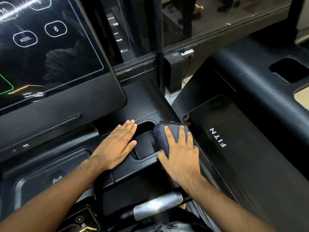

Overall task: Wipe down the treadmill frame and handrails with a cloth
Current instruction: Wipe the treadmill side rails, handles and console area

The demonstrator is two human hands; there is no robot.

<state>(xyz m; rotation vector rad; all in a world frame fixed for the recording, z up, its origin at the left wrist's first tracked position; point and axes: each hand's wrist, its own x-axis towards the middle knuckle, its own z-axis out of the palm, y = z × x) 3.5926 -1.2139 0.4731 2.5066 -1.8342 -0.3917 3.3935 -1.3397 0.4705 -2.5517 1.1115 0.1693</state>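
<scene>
A dark grey cloth lies bunched on the right end of the black treadmill console frame, beside a recessed cup holder. My right hand presses flat on the cloth with fingers spread. To the left of the cup holder, my left hand rests flat on the console surface, fingers straight and together. A silver-sleeved handrail grip runs below my right wrist.
The glossy control screen with lit buttons stands at upper left. A tray with a wireless symbol sits at lower left. The neighbouring treadmill's black cover, marked FITN, lies close on the right. Glass partition behind.
</scene>
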